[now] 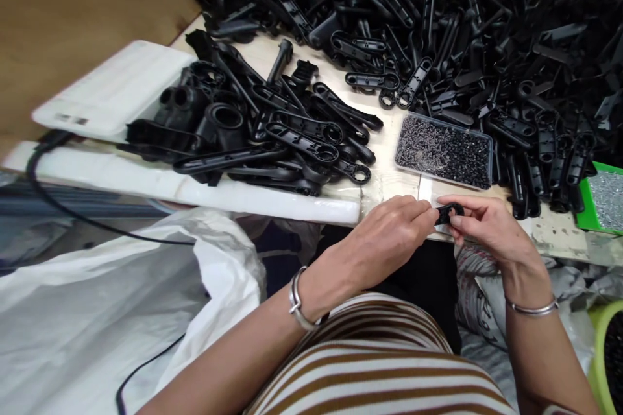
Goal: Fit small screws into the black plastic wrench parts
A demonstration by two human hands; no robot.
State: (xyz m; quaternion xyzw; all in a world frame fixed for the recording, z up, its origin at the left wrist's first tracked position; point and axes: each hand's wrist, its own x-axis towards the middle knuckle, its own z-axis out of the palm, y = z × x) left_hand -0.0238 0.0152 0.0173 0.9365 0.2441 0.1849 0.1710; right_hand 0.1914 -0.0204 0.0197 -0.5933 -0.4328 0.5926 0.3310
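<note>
Between my two hands, at the table's front edge, is a black plastic arm piece (448, 211) with a rounded, ring-like end. My left hand (396, 227) is closed around one end of it and hides that part. The fingers and thumb of my right hand (491, 224) pinch the ring end from the other side. Just beyond my hands lies a clear plastic box (444, 150) with many tiny dark parts in it. Whether a small part is in my right fingertips cannot be made out.
A large heap of black plastic parts (389, 6) covers the back and right of the table. Another pile (272, 123) lies left, beside a white flat device (114, 87). A green tray (588, 198) of small metal pieces sits right. White sacking (131, 292) hangs at lower left.
</note>
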